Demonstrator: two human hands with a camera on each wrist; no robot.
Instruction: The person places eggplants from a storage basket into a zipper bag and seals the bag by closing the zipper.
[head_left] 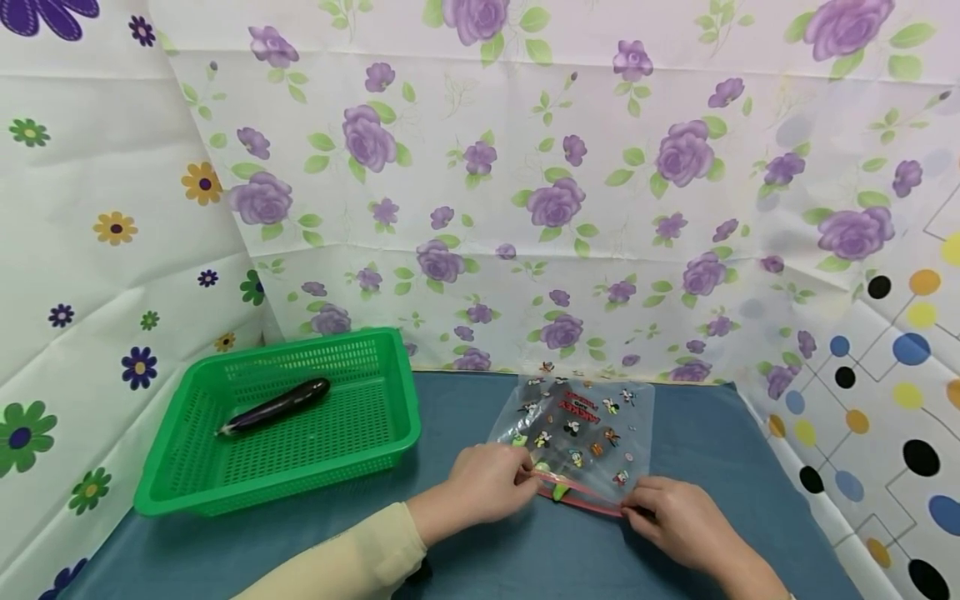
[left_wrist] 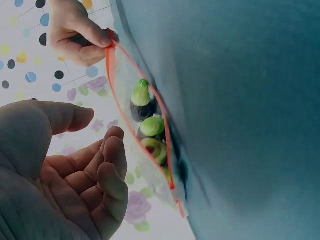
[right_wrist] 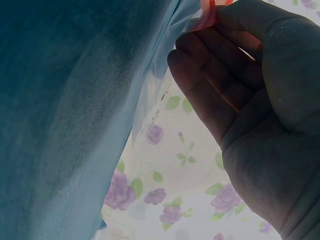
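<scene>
A clear zip bag (head_left: 585,442) with cartoon prints and a red zip strip lies on the blue cloth, its mouth toward me. My right hand (head_left: 678,521) pinches the right end of the strip between thumb and fingers. At the left end of the mouth is my left hand (head_left: 487,483); in the left wrist view its thumb and loosely bent fingers stand apart with nothing between them. The bag's mouth gapes there. Inside show several green and dark pieces, among them a green-topped one (left_wrist: 142,94) and one like a cut avocado (left_wrist: 155,149).
On the left stands a green plastic basket (head_left: 300,481) with an eggplant (head_left: 277,406) lying in it. The blue cloth (head_left: 720,433) covers the table. Flowered sheets (head_left: 450,208) hang behind and to the left, and a dotted sheet (head_left: 885,433) on the right.
</scene>
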